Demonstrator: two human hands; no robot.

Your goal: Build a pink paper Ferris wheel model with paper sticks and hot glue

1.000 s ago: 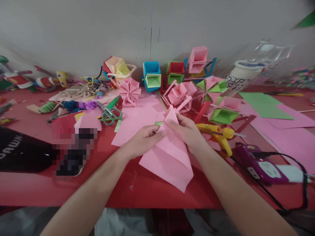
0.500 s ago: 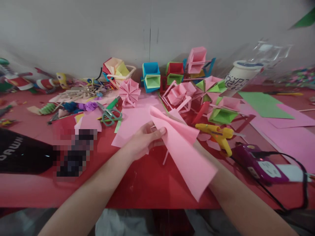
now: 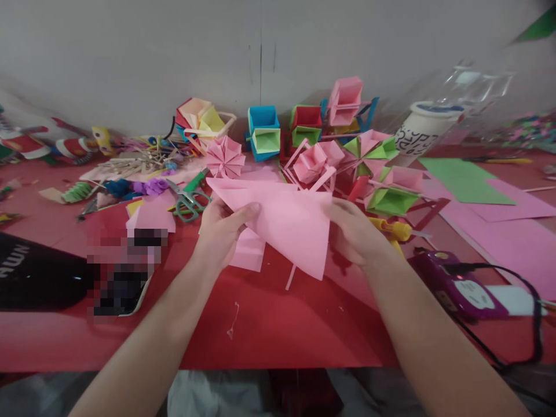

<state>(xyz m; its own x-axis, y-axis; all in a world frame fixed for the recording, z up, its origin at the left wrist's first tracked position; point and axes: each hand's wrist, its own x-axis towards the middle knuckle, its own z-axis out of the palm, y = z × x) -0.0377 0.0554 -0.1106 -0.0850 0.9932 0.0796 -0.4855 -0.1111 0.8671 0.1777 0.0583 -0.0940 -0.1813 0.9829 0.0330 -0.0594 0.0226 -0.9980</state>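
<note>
A folded sheet of pink paper (image 3: 289, 223) is raised above the red table, its long folded edge at the top. My left hand (image 3: 226, 229) pinches the sheet's left part, thumb on the near face and fingers behind. At the right edge, my right hand (image 3: 350, 231) holds the paper too, its fingertips partly hidden behind the sheet. Beneath lies another piece of pink paper (image 3: 248, 252), mostly covered. A thin pink strip (image 3: 291, 278) shows below the sheet's lower edge.
Folded paper models, one a blue box (image 3: 263, 121), line the wall. To the left are scissors (image 3: 189, 202), a phone (image 3: 125, 284) and a black tumbler (image 3: 39, 272). A yellow glue gun (image 3: 393, 229) and a purple power socket (image 3: 460, 284) with a cable sit right.
The pink sheet has turned from hanging down toward the lower right to lying broad between both hands. My right hand has come out from behind it to its right edge.
</note>
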